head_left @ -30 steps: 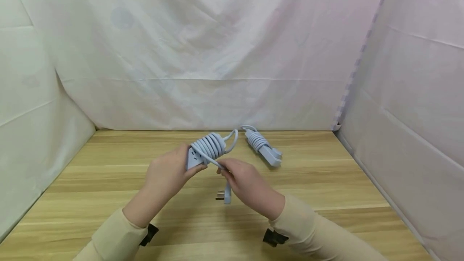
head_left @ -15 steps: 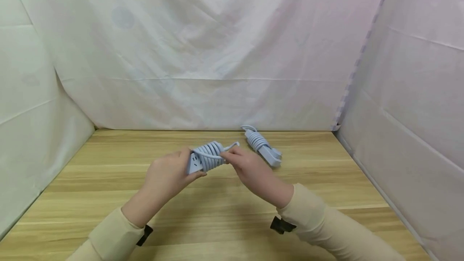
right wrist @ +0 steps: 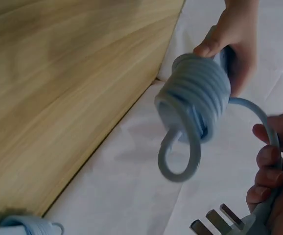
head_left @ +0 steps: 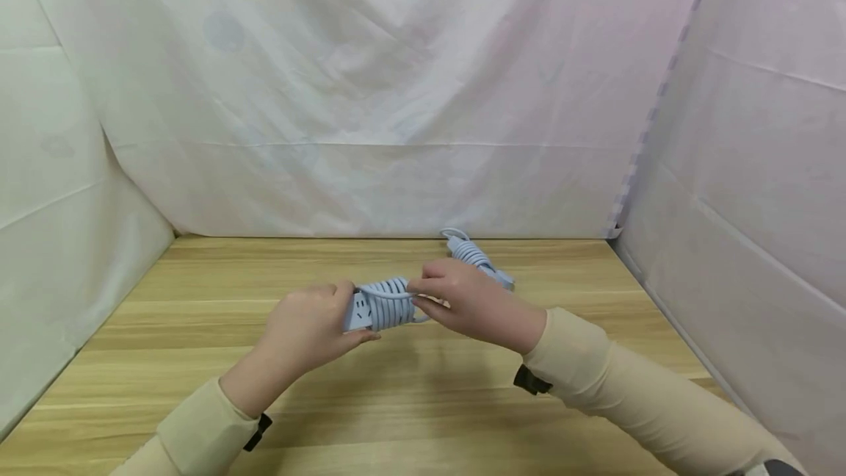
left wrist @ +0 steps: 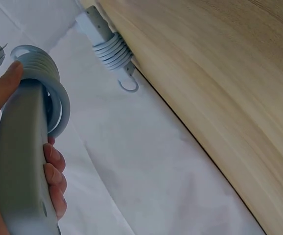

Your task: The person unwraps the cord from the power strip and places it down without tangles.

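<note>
A pale blue power strip (head_left: 359,311) has its cord (head_left: 391,308) wound round it in several tight coils. My left hand (head_left: 305,326) grips the socket end, thumb on one side and fingers on the other. In the right wrist view a loop of cord (right wrist: 178,169) sticks out at the far end of the strip. My right hand (head_left: 472,304) pinches the free length of cord, its fingers (right wrist: 268,176) curled round it just above the three-pin plug (right wrist: 234,223). That plug is hidden by my right hand in the head view.
A second power strip (head_left: 471,252), also wound with its cord, lies on the wooden table (head_left: 198,314) near the back edge, partly behind my right hand. White cloth (head_left: 396,94) hangs behind the table and along both sides.
My right hand has carried the cord end up and over to the right side of the coils. The held strip has tilted to nearly level and come slightly lower.
</note>
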The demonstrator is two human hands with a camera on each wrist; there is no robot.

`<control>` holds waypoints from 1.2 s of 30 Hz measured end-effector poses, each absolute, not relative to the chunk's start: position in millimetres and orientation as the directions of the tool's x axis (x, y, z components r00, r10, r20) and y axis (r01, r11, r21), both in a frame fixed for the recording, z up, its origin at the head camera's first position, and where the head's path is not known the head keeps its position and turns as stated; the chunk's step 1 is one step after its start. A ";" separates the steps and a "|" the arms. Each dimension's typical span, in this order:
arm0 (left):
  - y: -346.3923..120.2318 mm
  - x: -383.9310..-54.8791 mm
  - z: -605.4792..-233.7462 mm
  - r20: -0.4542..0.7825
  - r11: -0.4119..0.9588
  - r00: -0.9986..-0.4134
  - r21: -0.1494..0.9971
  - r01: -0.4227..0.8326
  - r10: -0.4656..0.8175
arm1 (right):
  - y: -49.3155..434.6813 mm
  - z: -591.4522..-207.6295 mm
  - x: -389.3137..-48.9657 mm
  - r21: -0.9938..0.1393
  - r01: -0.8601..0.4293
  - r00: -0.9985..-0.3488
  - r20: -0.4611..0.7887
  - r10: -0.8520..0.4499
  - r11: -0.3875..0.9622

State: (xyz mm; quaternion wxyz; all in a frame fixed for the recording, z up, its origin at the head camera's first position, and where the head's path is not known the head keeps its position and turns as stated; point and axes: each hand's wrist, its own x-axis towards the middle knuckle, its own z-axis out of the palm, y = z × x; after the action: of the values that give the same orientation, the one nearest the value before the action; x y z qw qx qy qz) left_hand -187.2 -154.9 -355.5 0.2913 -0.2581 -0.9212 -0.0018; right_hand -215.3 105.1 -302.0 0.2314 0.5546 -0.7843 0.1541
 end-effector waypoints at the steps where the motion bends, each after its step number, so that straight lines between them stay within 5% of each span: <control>1: -154.9 -186.8 -355.5 0.536 0.864 -0.695 -0.150 0.480 0.479 | 105.9 -300.3 -216.1 0.025 -0.943 -0.273 0.517 -0.811 0.333; 10: -156.1 -183.3 -353.6 0.526 0.819 -0.648 -0.189 0.542 0.551 | 114.4 -287.8 -231.2 0.067 -0.959 -0.225 0.418 -0.880 0.277; 22: -155.2 -176.3 -350.7 0.556 0.790 -0.602 -0.179 0.586 0.573 | 139.0 -300.0 -250.1 0.063 -0.957 -0.222 0.471 -0.854 0.284; 36: -165.5 -178.9 -349.3 0.595 0.849 -0.645 -0.127 0.513 0.479 | 166.3 -319.6 -235.6 0.099 -0.936 -0.273 0.403 -0.874 0.338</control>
State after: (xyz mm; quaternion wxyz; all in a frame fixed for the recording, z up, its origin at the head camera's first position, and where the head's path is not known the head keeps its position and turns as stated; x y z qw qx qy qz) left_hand -178.9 -165.5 -349.3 0.3204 -0.2736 -0.9065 -0.0265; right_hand -235.6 166.3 -319.6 0.1970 0.5697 -0.7940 0.0791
